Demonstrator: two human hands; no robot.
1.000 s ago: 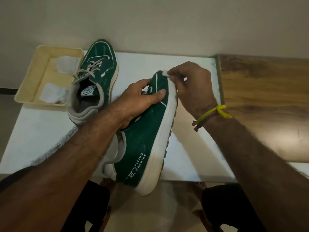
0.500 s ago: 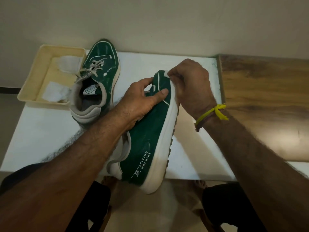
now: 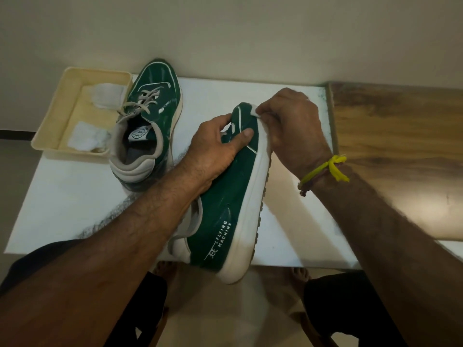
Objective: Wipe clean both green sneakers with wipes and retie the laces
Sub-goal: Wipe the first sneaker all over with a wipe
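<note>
My left hand (image 3: 215,149) grips a green sneaker (image 3: 230,201) by its upper, holding it tilted on its side above the white table (image 3: 62,201), white sole facing right. My right hand (image 3: 293,126) pinches a small white wipe (image 3: 253,112) against the toe end of that sole. The second green sneaker (image 3: 150,121) stands upright on the table at the back left, with its grey laces loose over the tongue.
A cream tray (image 3: 62,101) at the table's back left corner holds two white wipes (image 3: 86,137). A wooden surface (image 3: 400,146) adjoins the table on the right. My knees and bare feet show below the table's front edge. A pale wall rises behind.
The held sneaker has shifted slightly. My right hand has stayed at the toe with the wipe, which shows a little more between its fingers now.
</note>
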